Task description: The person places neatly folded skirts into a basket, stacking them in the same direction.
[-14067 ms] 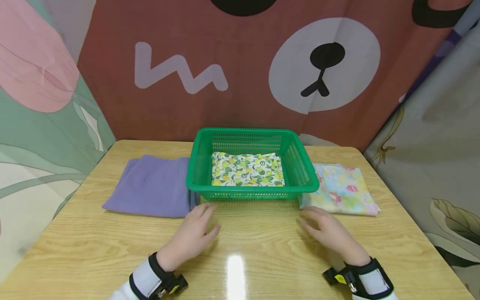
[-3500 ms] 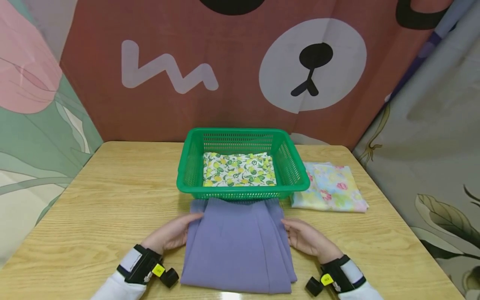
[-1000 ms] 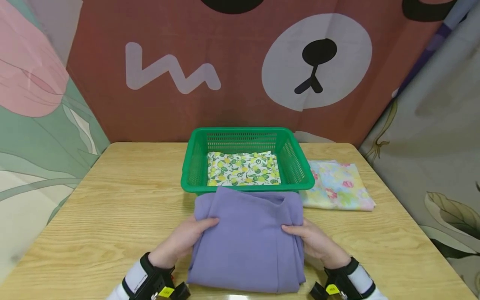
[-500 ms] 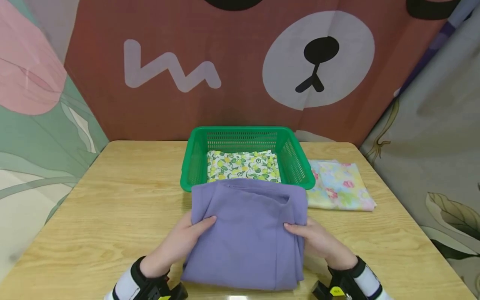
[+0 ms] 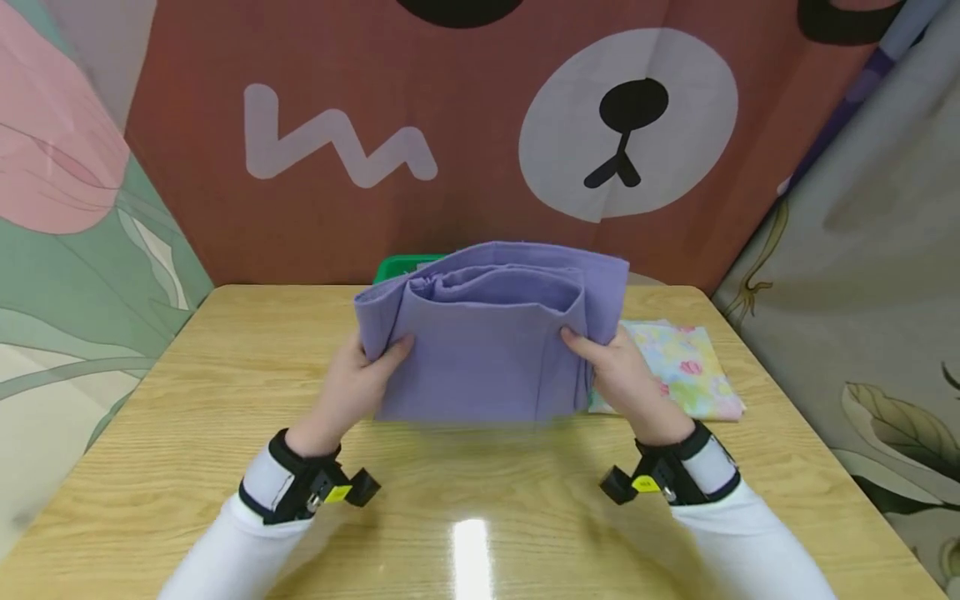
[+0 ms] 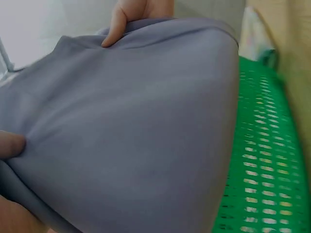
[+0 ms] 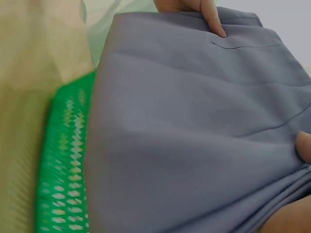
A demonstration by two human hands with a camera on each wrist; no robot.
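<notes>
A folded purple cloth is held up between both hands, its layers gaping along the top edge. My left hand grips its left side, thumb on the near face. On the right side, my right hand pinches it the same way. Behind the cloth stands a green plastic basket, mostly hidden in the head view. Both wrist views show the basket's perforated wall close beside the cloth's lower edge. The lemon-print cloth seen earlier inside the basket is hidden now.
A folded pastel floral cloth lies on the wooden table to the right, partly behind the right hand. Behind the table hangs a brown curtain with a bear print.
The purple cloth went from the table's left side to its front middle, then was gripped by both hands. Over the last second it has risen and moved forward, now covering most of the basket.
</notes>
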